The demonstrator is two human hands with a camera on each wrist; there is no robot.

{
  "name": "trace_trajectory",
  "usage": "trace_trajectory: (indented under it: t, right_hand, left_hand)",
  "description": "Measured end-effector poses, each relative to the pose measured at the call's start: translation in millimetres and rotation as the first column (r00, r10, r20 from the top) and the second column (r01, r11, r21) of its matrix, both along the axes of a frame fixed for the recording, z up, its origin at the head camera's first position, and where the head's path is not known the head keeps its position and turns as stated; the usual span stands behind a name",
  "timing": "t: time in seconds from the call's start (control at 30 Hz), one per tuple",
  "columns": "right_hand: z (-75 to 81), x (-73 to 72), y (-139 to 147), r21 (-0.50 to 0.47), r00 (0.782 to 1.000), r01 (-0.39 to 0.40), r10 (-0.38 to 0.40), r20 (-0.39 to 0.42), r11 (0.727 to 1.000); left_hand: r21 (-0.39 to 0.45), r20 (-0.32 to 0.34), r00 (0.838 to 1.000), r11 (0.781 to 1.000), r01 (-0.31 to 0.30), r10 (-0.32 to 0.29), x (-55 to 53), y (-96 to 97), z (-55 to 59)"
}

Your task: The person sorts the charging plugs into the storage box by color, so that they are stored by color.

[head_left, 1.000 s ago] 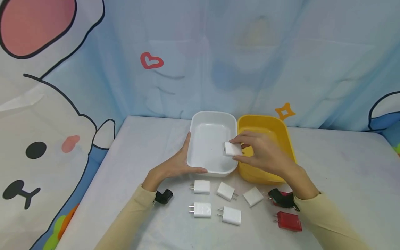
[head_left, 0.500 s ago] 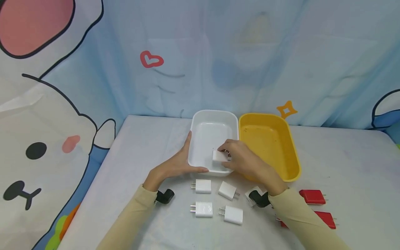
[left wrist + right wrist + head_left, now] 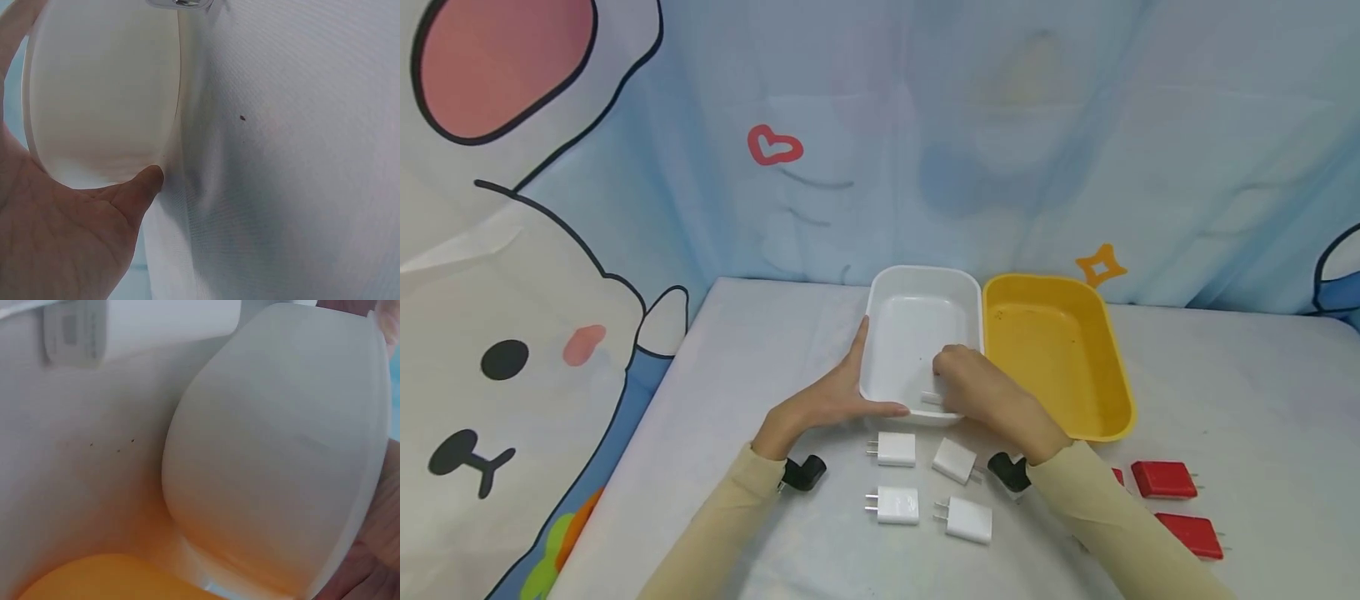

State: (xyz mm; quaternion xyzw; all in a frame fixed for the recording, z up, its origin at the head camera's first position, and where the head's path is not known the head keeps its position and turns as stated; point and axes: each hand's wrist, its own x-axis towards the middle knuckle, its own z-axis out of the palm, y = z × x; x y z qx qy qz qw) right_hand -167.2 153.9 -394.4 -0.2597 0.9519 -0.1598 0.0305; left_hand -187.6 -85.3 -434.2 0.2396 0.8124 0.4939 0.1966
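A white tray (image 3: 917, 333) stands upright on the table. My left hand (image 3: 827, 392) rests spread around its near left corner, with straight fingers along the left side and the thumb at the front rim; in the left wrist view, the left thumb (image 3: 140, 187) touches the tray's outside. My right hand (image 3: 988, 392) reaches over the near right rim with curled fingers. It grips a white charger plug (image 3: 932, 398) low inside the tray, most of it hidden by the hand. A yellow tray (image 3: 1052, 358) stands right of the white one.
Several white charger plugs lie before the white tray, including a tilted plug (image 3: 954, 461) and a front one (image 3: 968, 521). Red charger plugs (image 3: 1165, 480) lie to the right, one partly behind the right sleeve (image 3: 1112, 525). A printed curtain (image 3: 970, 150) hangs behind the table.
My right hand has carried the white charger plug left from over the yellow tray's edge and down into the white tray's near right corner. The left hand keeps its place at the tray.
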Motion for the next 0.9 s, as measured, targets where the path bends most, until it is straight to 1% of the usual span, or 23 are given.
trace_trajectory:
  t: [0.1, 0.23, 0.33, 0.4, 0.47, 0.57, 0.67, 0.8, 0.9]
  right_hand:
    - [-0.5, -1.6, -3, 0.033, 1.000, 0.007, -0.006, -0.020, 0.999]
    - [-0.9, -1.8, -5, 0.039, 1.000, 0.002, -0.001, -0.028, 0.999]
    - [-3.0, -1.8, -5, 0.033, 0.999, -0.012, 0.014, -0.049, 0.999]
    - [-4.5, -1.1, -4, 0.028, 0.997, -0.021, 0.023, -0.067, 0.999]
    - [-4.0, 2.6, -2, 0.009, 0.997, -0.021, 0.021, -0.073, 1.000]
    - [2.2, 13.3, 2, -0.047, 0.998, -0.011, 0.008, -0.055, 0.999]
    - [17.1, 28.9, 5, -0.109, 0.999, 0.030, -0.033, -0.025, 0.994]
    - [43.8, 52.6, 14, -0.175, 0.996, 0.060, -0.071, -0.056, 0.983]
    - [58.7, 70.5, 25, -0.233, 0.991, 0.035, -0.064, -0.118, 0.972]
  left_hand:
    - [0.004, -0.003, 1.000, 1.000, 0.000, 0.000, -1.0, -0.5, -0.2]
    - [0.012, -0.014, 1.000, 1.000, 0.000, 0.000, -2.2, -0.4, -1.9]
    - [0.016, -0.017, 1.000, 1.000, -0.004, 0.004, -2.5, 0.1, -3.3]
    - [0.009, -0.007, 1.000, 1.000, -0.012, 0.012, -1.8, 0.3, -3.8]
    - [-0.005, 0.004, 1.000, 1.000, -0.014, 0.014, -0.3, 1.4, -3.8]
    - [-0.022, 0.014, 1.000, 1.000, -0.016, 0.017, 1.8, 2.7, -3.1]
    - [-0.024, 0.007, 1.000, 1.000, -0.016, 0.016, 2.0, 3.4, -2.5]
    - [-0.013, -0.018, 1.000, 1.000, -0.009, 0.009, -0.3, 3.1, -2.3]
    - [0.008, -0.028, 1.000, 1.000, -0.005, 0.005, -1.3, 1.4, -2.6]
